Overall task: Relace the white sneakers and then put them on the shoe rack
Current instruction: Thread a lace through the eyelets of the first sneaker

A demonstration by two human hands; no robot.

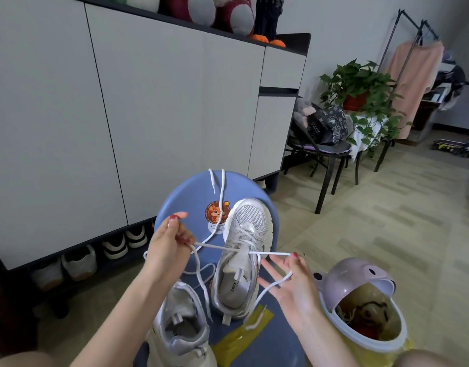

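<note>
The sneaker (242,256) lay toe-away on the blue stool (191,192) between both hands — left hand (167,246) pinching the lace (215,247), right hand (290,282) spread, lace draped across it.

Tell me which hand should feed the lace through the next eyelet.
Probably the left hand: it already pinches its lace end taut. The right hand lies open, the lace only draped over its fingers beside the sneaker.
</note>
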